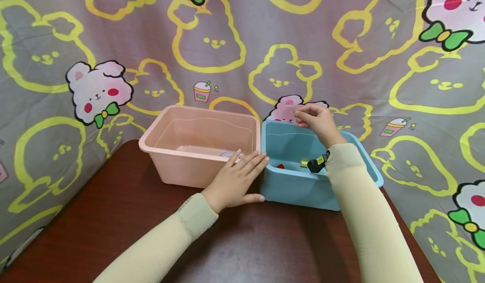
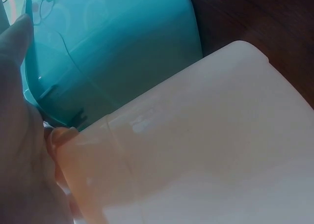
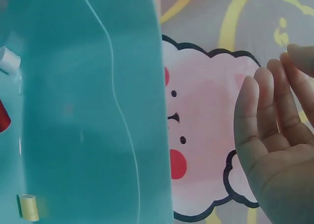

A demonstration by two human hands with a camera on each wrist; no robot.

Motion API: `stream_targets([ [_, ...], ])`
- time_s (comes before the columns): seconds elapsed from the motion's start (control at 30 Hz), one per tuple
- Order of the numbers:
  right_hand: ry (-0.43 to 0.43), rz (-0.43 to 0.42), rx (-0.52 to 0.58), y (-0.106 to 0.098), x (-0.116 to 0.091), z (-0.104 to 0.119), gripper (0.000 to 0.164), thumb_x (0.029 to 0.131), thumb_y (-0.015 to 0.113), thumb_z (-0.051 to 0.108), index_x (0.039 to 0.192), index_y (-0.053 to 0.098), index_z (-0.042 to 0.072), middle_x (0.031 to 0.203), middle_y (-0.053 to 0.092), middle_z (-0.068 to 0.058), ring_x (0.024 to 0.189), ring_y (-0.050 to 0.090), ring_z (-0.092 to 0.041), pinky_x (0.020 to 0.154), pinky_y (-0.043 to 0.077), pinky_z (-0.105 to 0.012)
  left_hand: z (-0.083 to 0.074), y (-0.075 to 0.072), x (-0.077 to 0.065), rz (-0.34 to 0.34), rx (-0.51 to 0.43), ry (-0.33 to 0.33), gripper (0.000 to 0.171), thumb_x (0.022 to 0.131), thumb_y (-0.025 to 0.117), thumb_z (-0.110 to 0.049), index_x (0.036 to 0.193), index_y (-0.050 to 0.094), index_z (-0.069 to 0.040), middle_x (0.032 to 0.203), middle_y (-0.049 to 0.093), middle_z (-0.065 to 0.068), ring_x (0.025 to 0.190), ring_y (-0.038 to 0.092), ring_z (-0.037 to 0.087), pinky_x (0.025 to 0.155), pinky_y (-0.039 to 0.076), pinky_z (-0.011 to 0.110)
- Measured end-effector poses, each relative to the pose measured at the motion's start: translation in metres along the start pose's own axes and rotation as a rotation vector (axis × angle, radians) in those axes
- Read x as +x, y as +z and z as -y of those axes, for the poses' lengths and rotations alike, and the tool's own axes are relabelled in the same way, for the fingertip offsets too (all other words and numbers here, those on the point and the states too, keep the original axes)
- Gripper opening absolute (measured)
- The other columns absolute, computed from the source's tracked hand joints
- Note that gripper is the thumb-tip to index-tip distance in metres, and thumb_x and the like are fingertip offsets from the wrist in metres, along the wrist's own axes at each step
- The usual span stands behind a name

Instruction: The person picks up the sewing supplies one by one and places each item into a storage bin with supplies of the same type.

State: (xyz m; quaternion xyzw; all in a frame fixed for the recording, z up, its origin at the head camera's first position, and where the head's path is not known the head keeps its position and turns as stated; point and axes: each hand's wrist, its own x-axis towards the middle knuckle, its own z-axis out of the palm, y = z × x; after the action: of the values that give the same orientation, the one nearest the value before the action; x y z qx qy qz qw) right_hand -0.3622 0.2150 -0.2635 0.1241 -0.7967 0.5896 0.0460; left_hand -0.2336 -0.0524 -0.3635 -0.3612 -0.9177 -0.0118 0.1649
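Observation:
My left hand rests with straight fingers on the front rims of the pink bin and the blue bin, where they meet. Above the back of the blue bin, my right hand hovers with fingers bent a little and thumb near the fingertips. No object shows between these fingers in the right wrist view. On the blue bin's floor lie a small yellow cylinder, a red piece and a small white cylinder. A white round thing with a patterned edge lies inside the pink bin, partly hidden.
Both bins stand side by side on a dark reddish-brown table. Close behind them hangs a grey curtain printed with cartoon animals. A black strap-on device sits at my right wrist.

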Motion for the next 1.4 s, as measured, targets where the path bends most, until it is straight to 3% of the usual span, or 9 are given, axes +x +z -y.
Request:
stream_targets([
  [0.17, 0.003, -0.018, -0.011, -0.004, 0.0, -0.001, 0.029, 0.094, 0.075, 0.027, 0.11, 0.072, 0.003, 0.098, 0.07, 0.0, 0.086, 0.068, -0.018, 0.079, 0.06, -0.028, 0.0, 0.0, 0.001, -0.007, 0.013, 0.003, 0.097, 0.093, 0.052, -0.071, 0.163, 0.02, -0.012, 0.169, 0.019, 0.004, 0.156, 0.015, 0.023, 0.125, 0.007, 0.052],
  [0.33, 0.002, 0.018, -0.057, -0.004, -0.009, 0.009, 0.031, 0.094, 0.074, 0.029, 0.112, 0.071, 0.004, 0.103, 0.07, -0.002, 0.089, 0.068, -0.018, 0.08, 0.059, -0.027, 0.001, 0.0, 0.001, -0.003, 0.015, -0.002, 0.097, 0.093, 0.052, -0.071, 0.163, 0.02, -0.012, 0.169, 0.018, 0.004, 0.156, 0.015, 0.023, 0.125, 0.007, 0.051],
  [0.53, -0.03, 0.078, -0.194, -0.005, -0.025, 0.021, 0.028, 0.096, 0.072, 0.031, 0.114, 0.073, 0.01, 0.108, 0.071, 0.0, 0.099, 0.067, -0.017, 0.09, 0.056, -0.028, 0.002, 0.001, 0.0, -0.004, 0.009, -0.007, 0.098, 0.093, 0.053, -0.071, 0.163, 0.018, -0.012, 0.169, 0.018, 0.004, 0.156, 0.014, 0.023, 0.125, 0.006, 0.051],
  [0.73, -0.106, 0.142, -0.392, -0.003, -0.045, 0.031, 0.034, 0.097, 0.071, 0.028, 0.123, 0.07, 0.006, 0.12, 0.07, -0.01, 0.107, 0.064, -0.02, 0.097, 0.051, -0.044, 0.002, 0.002, 0.001, -0.003, 0.011, -0.005, 0.097, 0.093, 0.051, -0.072, 0.163, 0.018, -0.012, 0.169, 0.018, 0.004, 0.156, 0.013, 0.023, 0.125, 0.007, 0.051],
  [0.97, -0.231, 0.157, -0.495, 0.0, -0.069, 0.03, 0.027, 0.095, 0.073, 0.016, 0.119, 0.071, 0.004, 0.12, 0.069, -0.012, 0.113, 0.063, -0.028, 0.102, 0.05, -0.053, 0.0, 0.002, 0.002, -0.006, 0.003, 0.006, 0.096, 0.094, 0.051, -0.07, 0.163, 0.019, -0.012, 0.169, 0.019, 0.005, 0.156, 0.014, 0.023, 0.125, 0.007, 0.051],
  [1.23, -0.293, 0.108, -0.664, -0.003, -0.101, 0.023, 0.026, 0.095, 0.073, 0.014, 0.119, 0.07, 0.005, 0.125, 0.064, -0.014, 0.122, 0.056, -0.033, 0.102, 0.048, -0.057, 0.0, 0.006, 0.001, -0.039, 0.036, 0.012, 0.095, 0.094, 0.052, -0.07, 0.163, 0.021, -0.012, 0.168, 0.022, 0.005, 0.155, 0.016, 0.023, 0.125, 0.009, 0.051],
  [1.4, -0.402, 0.063, -0.749, -0.01, -0.118, 0.016, 0.028, 0.094, 0.073, 0.012, 0.12, 0.069, 0.004, 0.123, 0.066, -0.015, 0.119, 0.057, -0.034, 0.097, 0.048, -0.058, 0.001, 0.008, 0.0, -0.064, 0.058, 0.011, 0.094, 0.094, 0.052, -0.07, 0.163, 0.022, -0.012, 0.168, 0.023, 0.005, 0.155, 0.018, 0.023, 0.125, 0.012, 0.051],
])
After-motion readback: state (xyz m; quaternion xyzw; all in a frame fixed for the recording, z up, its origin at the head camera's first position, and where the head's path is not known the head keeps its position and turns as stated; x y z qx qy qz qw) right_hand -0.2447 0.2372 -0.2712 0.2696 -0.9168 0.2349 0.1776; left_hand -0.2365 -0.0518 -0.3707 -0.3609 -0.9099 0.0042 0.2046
